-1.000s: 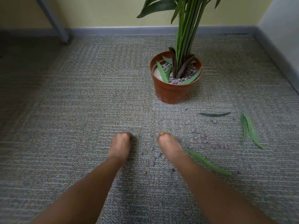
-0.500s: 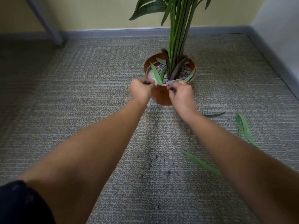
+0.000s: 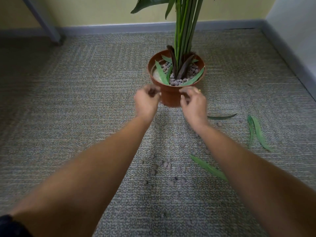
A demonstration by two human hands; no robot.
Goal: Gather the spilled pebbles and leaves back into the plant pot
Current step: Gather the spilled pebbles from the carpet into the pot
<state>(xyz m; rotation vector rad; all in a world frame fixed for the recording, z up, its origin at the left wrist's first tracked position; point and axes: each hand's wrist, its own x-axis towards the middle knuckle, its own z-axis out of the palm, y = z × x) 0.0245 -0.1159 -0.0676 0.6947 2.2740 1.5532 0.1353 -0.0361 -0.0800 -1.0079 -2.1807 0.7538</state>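
Two bare hands hovering just before the near wall of the plant pot (image 3: pixel 171 99), below its rim; left hand (image 3: pixel 146 100) curled round a dark blur at the fingertips, pebble or shadow impossible to tell; right hand (image 3: pixel 194 102) loosely curled, fingers apart, nothing seen in it. Judged as the trip between carpet and pot; best done by scooping several pebbles (image 3: pixel 165 164) at once into a cupped palm, lifting clear over the rim, tipping low among the stems (image 3: pixel 183 31) rather than dropping from high; leaves (image 3: pixel 209 167) better pinched at one end and laid inside. Spilled pebbles scattered on the carpet (image 3: pixel 77 117) on the near side, apart from the pot; small, rounded, grey-brown, matte, likely to roll; leaves long, narrow, flat, pointed; pot terracotta-coloured, smooth, tapering; carpet ribbed, short-looped, grey.
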